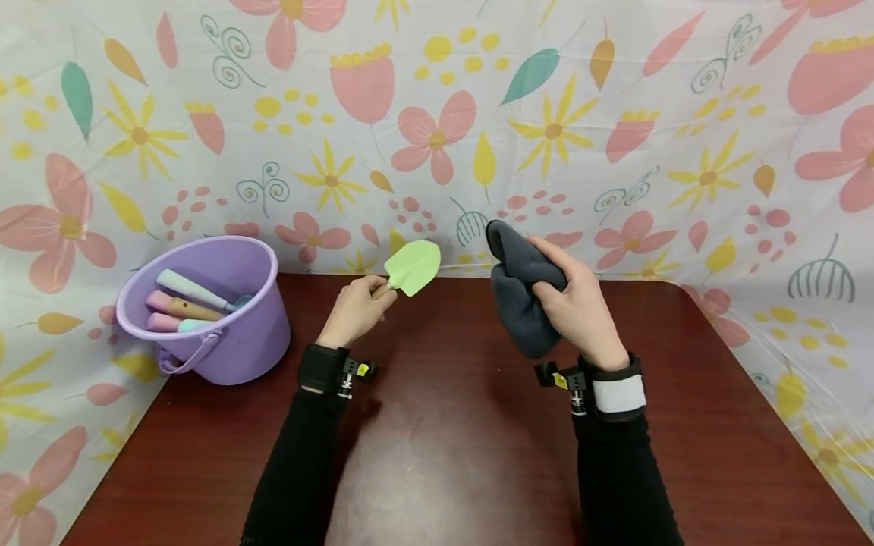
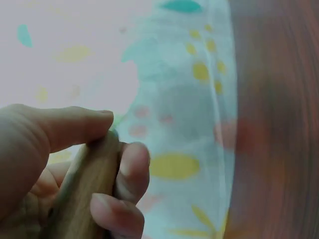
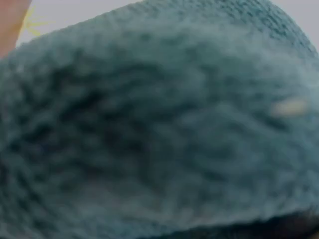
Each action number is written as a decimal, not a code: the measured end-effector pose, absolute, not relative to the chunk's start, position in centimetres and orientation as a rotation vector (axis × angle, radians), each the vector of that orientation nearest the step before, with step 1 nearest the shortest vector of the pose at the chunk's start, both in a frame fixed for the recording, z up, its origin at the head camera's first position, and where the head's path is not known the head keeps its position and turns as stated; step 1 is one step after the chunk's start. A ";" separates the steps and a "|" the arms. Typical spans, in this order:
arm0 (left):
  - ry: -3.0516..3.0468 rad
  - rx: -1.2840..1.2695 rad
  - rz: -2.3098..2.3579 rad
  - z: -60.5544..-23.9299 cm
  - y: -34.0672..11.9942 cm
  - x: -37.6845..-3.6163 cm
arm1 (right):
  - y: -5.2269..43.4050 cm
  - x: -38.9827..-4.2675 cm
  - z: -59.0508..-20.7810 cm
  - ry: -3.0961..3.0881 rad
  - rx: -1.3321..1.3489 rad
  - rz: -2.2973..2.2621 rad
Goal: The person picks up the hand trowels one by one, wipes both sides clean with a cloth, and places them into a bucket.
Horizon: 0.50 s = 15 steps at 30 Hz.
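Observation:
My left hand (image 1: 356, 307) grips a small trowel by its wooden handle (image 2: 87, 189), thumb and fingers wrapped round it in the left wrist view. The trowel's light green blade (image 1: 413, 267) points up and to the right, over the far edge of the table. Bunched in my right hand (image 1: 576, 303) is a dark grey cloth (image 1: 522, 311), pinched between thumb and fingers and hanging down. That fuzzy cloth (image 3: 164, 114) fills most of the right wrist view and hides the fingers there. A gap separates cloth and trowel.
A lilac bucket (image 1: 249, 345) stands at the table's left, its handle hanging at the front. Inside lie several hand tools (image 1: 191, 288) with white, pink and wooden handles. Behind the dark red-brown table (image 1: 437, 455) hangs a flower-patterned sheet (image 1: 437, 68).

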<state>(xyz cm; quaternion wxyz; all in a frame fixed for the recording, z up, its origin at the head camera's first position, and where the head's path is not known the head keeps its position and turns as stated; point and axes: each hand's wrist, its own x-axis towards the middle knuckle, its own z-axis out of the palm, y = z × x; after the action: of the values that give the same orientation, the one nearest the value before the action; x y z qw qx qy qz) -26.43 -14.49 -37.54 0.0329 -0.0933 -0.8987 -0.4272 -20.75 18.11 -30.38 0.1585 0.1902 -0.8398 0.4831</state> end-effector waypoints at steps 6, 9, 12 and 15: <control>-2.596 -0.451 -1.614 -36.9 -11.8 -25.3 | 15.9 -21.1 -30.6 -2.296 0.485 1.291; -2.517 -0.475 -1.713 -36.9 -10.7 -24.6 | 14.9 -21.3 -31.3 -2.283 0.499 1.258; -2.474 -0.483 -1.744 -36.8 -9.9 -24.1 | 14.1 -21.5 -31.9 -2.300 0.521 1.216; -2.460 -0.497 -1.742 -36.6 -9.3 -23.6 | 13.4 -21.6 -32.2 -2.333 0.516 1.150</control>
<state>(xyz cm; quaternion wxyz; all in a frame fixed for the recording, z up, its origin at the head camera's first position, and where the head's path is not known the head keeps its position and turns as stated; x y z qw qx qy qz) -23.63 -9.27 -36.64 0.0433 -0.1624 -0.8045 -0.5696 -21.62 13.36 -32.18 0.2425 0.1887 -0.8535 0.4208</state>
